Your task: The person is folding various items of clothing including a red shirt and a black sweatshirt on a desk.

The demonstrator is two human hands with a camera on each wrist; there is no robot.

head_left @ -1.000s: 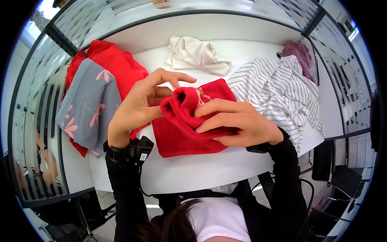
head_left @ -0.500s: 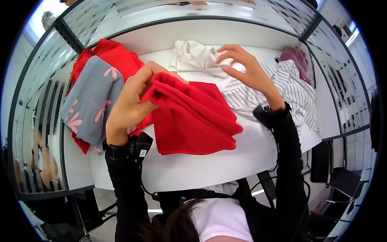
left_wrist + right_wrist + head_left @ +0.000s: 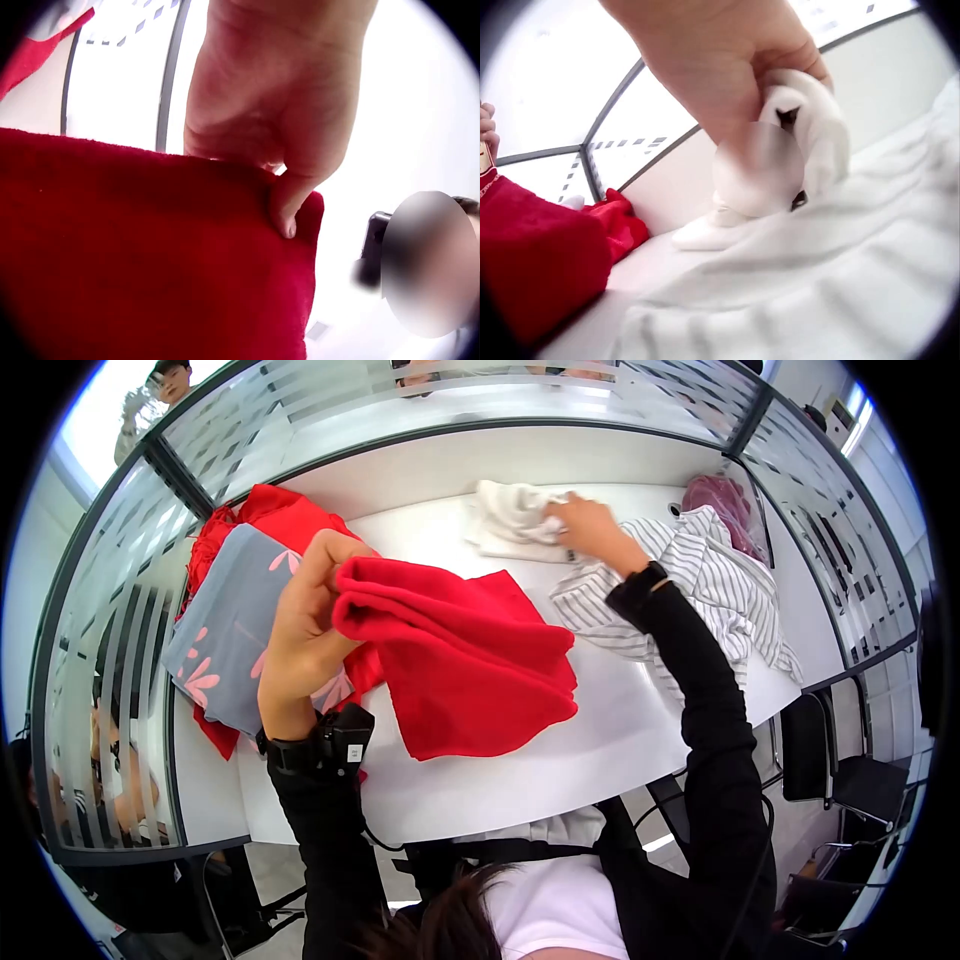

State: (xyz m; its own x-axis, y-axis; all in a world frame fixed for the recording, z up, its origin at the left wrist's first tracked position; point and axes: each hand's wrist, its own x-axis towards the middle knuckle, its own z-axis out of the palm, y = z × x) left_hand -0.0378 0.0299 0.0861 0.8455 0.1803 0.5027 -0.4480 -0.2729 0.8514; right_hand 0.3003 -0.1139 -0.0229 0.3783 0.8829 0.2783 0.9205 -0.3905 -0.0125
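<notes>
My left hand (image 3: 300, 630) holds up a red folded cloth (image 3: 465, 680) by its top left corner, over the front middle of the table. In the left wrist view the thumb presses on the near side of this red cloth (image 3: 150, 247), and the other fingers are hidden behind it. Toward the back of the table my right hand (image 3: 595, 532) grips the right end of a white cloth (image 3: 500, 520). The right wrist view shows the white cloth (image 3: 817, 135) bunched up in the fingers, with a dark star mark on it.
Grey-blue fabric with pink flowers (image 3: 220, 635) and more red fabric (image 3: 285, 515) lie at the left. A striped white garment (image 3: 690, 590) spreads at the right, beside a purple bundle (image 3: 715, 505). Low partitions (image 3: 400, 470) enclose the back and sides.
My right hand has let go of the red cloth and moved back and right to grip the white cloth. The left hand keeps the red cloth, which now hangs partly unrolled.
</notes>
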